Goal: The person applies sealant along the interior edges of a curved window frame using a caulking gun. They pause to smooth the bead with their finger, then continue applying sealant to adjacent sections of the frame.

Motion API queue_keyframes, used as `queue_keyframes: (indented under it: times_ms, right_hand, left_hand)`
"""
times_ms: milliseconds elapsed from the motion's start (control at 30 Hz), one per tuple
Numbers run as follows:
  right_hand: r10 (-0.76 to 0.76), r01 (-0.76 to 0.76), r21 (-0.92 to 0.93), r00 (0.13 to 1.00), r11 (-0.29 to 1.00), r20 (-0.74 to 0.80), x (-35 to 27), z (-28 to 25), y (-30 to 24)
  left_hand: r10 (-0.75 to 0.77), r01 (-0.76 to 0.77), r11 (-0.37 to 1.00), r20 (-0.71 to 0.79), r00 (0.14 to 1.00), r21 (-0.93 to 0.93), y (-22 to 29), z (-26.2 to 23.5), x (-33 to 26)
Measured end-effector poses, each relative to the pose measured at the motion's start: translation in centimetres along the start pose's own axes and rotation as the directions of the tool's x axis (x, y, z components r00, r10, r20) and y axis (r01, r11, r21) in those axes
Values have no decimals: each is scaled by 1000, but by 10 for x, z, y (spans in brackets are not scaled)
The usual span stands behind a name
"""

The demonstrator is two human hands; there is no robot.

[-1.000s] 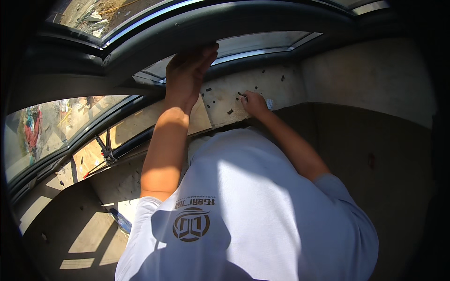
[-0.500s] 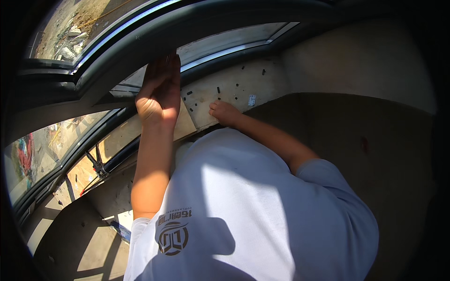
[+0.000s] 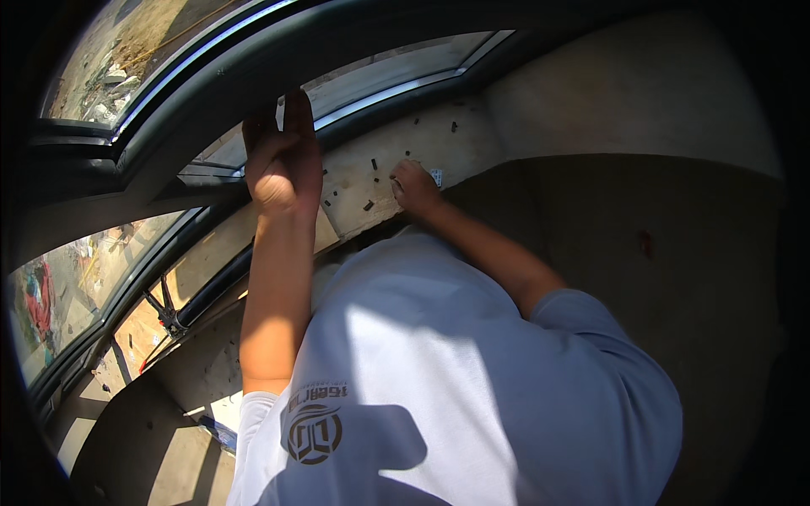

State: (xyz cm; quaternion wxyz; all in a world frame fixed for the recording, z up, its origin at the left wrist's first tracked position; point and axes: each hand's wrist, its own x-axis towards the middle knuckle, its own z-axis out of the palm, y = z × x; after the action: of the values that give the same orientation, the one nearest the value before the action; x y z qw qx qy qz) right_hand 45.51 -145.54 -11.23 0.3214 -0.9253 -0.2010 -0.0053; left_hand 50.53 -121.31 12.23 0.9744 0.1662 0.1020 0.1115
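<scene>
Nearest is the wearer's pale shirt (image 3: 439, 337), with a brown emblem on its chest, on the near side of a pale window sill (image 3: 439, 143). Both bare forearms reach from the shirt towards that sill

The right hand (image 3: 415, 187) is low at the sill's front edge, its fingers curled downward — whether they pinch anything, I cannot tell. A small white label (image 3: 436, 176) lies on the sill just beside this hand, and small black pieces (image 3: 374, 164) are scattered over the sill around it, some near the fingers, some farther back

The left hand (image 3: 285, 164) is raised above the sill, fingers pointing up with a gap of light between them, against a dark window frame (image 3: 211, 105); I cannot tell whether they grip it

Along the sill's left stretch lies a black caulking gun (image 3: 215, 282), near a tan board (image 3: 325, 229). A bare wall (image 3: 624, 110) meets the sill's right end. Beyond the sill are the window glass (image 3: 396, 67) and, farthest — outdoors — pale rubble (image 3: 110, 84)
</scene>
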Motion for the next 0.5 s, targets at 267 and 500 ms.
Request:
queue_keyframes:
  times_ms: [267, 500]
  right_hand:
    - [395, -442, -159, 882, 883, -259, 48, -61, 113]
    - [241, -293, -272, 948, 917, -209, 82, -86, 192]
  left_hand:
    - [-21, 20, 999, 31, 999, 41, 5, 3, -2]
    - [-19, 27, 990, -58, 998, 138, 8, -4, -14]
